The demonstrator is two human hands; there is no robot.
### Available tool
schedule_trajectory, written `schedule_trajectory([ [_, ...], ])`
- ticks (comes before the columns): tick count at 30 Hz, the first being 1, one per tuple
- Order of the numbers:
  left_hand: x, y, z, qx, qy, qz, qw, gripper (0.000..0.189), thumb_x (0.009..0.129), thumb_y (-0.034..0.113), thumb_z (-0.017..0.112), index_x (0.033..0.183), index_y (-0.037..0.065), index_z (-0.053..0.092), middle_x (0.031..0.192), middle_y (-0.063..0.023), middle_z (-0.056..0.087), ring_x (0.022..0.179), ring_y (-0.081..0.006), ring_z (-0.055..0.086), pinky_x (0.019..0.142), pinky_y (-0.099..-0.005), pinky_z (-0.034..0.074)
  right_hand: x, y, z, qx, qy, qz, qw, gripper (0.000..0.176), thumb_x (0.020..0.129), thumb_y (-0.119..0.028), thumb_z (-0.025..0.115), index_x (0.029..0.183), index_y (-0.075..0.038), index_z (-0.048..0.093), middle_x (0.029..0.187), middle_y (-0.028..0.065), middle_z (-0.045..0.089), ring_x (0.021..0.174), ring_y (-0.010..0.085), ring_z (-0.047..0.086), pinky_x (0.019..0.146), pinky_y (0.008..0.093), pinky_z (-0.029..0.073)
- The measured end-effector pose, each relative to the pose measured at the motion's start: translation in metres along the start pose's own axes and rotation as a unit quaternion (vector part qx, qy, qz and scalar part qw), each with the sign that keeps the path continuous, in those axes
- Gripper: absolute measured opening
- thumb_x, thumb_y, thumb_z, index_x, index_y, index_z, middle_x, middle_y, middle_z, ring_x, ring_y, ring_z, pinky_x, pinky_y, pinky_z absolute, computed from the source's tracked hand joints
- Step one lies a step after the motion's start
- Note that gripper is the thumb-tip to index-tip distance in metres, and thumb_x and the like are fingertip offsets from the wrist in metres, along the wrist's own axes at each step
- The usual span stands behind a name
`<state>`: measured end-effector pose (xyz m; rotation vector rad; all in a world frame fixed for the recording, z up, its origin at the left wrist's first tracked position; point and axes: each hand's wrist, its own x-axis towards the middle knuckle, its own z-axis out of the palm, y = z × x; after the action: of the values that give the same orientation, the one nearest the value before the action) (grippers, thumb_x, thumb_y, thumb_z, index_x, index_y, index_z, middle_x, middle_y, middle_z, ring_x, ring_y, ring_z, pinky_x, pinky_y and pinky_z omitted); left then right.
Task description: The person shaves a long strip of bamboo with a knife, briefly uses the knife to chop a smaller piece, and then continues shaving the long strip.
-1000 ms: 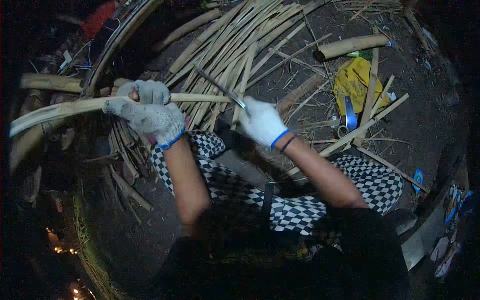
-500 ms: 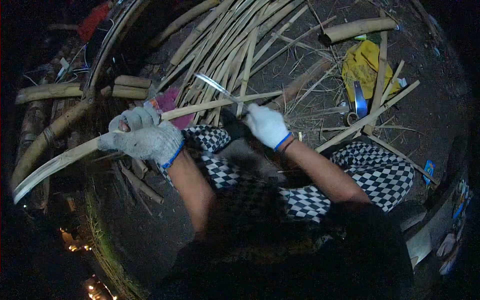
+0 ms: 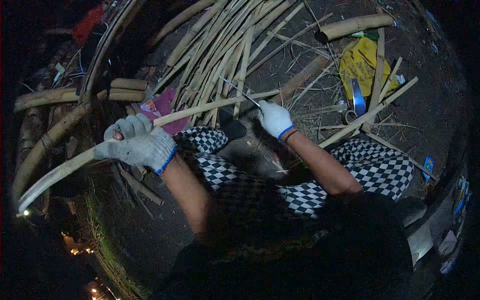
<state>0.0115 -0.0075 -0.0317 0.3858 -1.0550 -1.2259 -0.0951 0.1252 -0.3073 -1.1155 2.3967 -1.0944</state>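
My left hand point(image 3: 137, 142), in a grey knit glove, grips a long split bamboo strip point(image 3: 200, 108) that runs from the lower left up to the right across my knees. My right hand point(image 3: 274, 119), in a white glove with a blue cuff, holds a knife point(image 3: 242, 93) whose thin blade lies against the strip's upper edge near its right part. Both forearms reach out over my checkered trousers point(image 3: 220, 170).
A pile of bamboo strips point(image 3: 225, 45) fans out ahead. A thick bamboo piece point(image 3: 355, 25) lies at the upper right, above a yellow bag point(image 3: 361, 65) with a blue tool on it. Curved bamboo poles point(image 3: 50, 95) lie at the left. A pink object point(image 3: 165, 107) sits behind the strip.
My left hand has drawn the strip down and to the left, so its left end drops lower. My right hand has shifted right along the strip and the knife blade now lies flatter.
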Motion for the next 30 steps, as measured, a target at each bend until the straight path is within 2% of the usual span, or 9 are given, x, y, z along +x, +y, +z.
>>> schedule_trajectory([
  [4,-0.002,0.001,-0.006,-0.026,-0.052,0.009,0.998,0.053,0.088,0.063,0.039,0.062,0.017,0.039,0.048,0.0038,0.024,0.039,-0.0104,0.019,0.035,-0.0257,0.019,-0.004,-0.049,-0.028,-0.008,-0.026,-0.001,1.000,0.016,0.083,-0.021,0.051,0.088,-0.005,0.054,0.073,0.0190,0.061,0.067,0.0372,0.061,0.059,0.0480,0.048],
  [7,-0.004,0.001,0.000,-0.011,-0.039,0.022,0.999,0.053,0.088,0.063,0.041,0.063,0.017,0.040,0.048,0.0038,0.024,0.039,-0.0103,0.019,0.035,-0.0259,0.019,-0.009,-0.078,-0.043,0.015,-0.002,-0.089,0.996,0.017,0.084,-0.020,0.051,0.092,-0.005,0.053,0.073,0.0166,0.059,0.071,0.0357,0.060,0.062,0.0473,0.048],
  [9,-0.006,0.003,0.003,-0.005,-0.043,0.018,0.999,0.052,0.088,0.062,0.041,0.064,0.016,0.042,0.048,0.0037,0.024,0.039,-0.0104,0.020,0.035,-0.0261,0.019,-0.001,-0.046,-0.017,0.038,0.008,-0.097,0.995,0.017,0.084,-0.020,0.051,0.093,-0.006,0.053,0.077,0.0169,0.060,0.075,0.0371,0.060,0.065,0.0491,0.047],
  [11,-0.009,0.004,0.011,0.012,0.062,0.004,0.998,0.052,0.088,0.062,0.040,0.065,0.016,0.041,0.048,0.0036,0.024,0.039,-0.0104,0.020,0.035,-0.0258,0.019,0.000,0.010,0.001,0.023,-0.035,0.039,0.998,0.018,0.082,-0.021,0.052,0.091,-0.005,0.053,0.077,0.0176,0.060,0.074,0.0373,0.060,0.065,0.0490,0.047],
  [15,-0.016,0.010,0.000,0.015,-0.015,0.040,0.999,0.052,0.088,0.064,0.040,0.066,0.017,0.039,0.049,0.0034,0.024,0.039,-0.0106,0.020,0.035,-0.0246,0.019,-0.006,0.006,0.012,-0.043,0.018,0.037,0.998,0.019,0.082,-0.021,0.053,0.091,-0.004,0.054,0.075,0.0180,0.061,0.072,0.0375,0.060,0.064,0.0491,0.048],
  [18,-0.010,0.005,0.001,0.021,0.032,0.048,0.998,0.053,0.086,0.065,0.042,0.065,0.017,0.038,0.049,0.0034,0.024,0.039,-0.0102,0.019,0.035,-0.0244,0.017,-0.003,-0.046,-0.024,0.003,0.011,-0.040,0.999,0.019,0.084,-0.023,0.053,0.090,-0.005,0.054,0.074,0.0177,0.061,0.069,0.0371,0.061,0.061,0.0481,0.048],
  [20,-0.004,0.004,-0.001,-0.010,-0.027,0.012,1.000,0.053,0.085,0.065,0.043,0.065,0.017,0.038,0.049,0.0032,0.023,0.039,-0.0099,0.018,0.035,-0.0247,0.015,-0.003,-0.053,-0.025,0.018,0.063,-0.113,0.991,0.019,0.084,-0.024,0.053,0.091,-0.006,0.054,0.073,0.0172,0.061,0.067,0.0362,0.061,0.059,0.0474,0.048],
  [25,-0.009,0.010,0.006,0.024,0.032,0.020,0.999,0.053,0.085,0.066,0.043,0.064,0.017,0.037,0.048,0.0034,0.022,0.038,-0.0096,0.018,0.034,-0.0250,0.015,0.000,0.047,0.013,-0.020,-0.001,0.025,0.999,0.020,0.085,-0.025,0.052,0.096,-0.009,0.055,0.078,0.0176,0.063,0.071,0.0372,0.062,0.062,0.0485,0.049],
  [30,-0.007,0.007,0.001,0.002,-0.018,0.024,1.000,0.054,0.084,0.067,0.043,0.064,0.017,0.035,0.048,0.0038,0.021,0.039,-0.0097,0.017,0.034,-0.0245,0.015,0.002,-0.010,-0.007,-0.001,0.017,-0.009,1.000,0.020,0.081,-0.025,0.055,0.089,-0.007,0.056,0.074,0.0178,0.063,0.072,0.0370,0.061,0.064,0.0483,0.048],
])
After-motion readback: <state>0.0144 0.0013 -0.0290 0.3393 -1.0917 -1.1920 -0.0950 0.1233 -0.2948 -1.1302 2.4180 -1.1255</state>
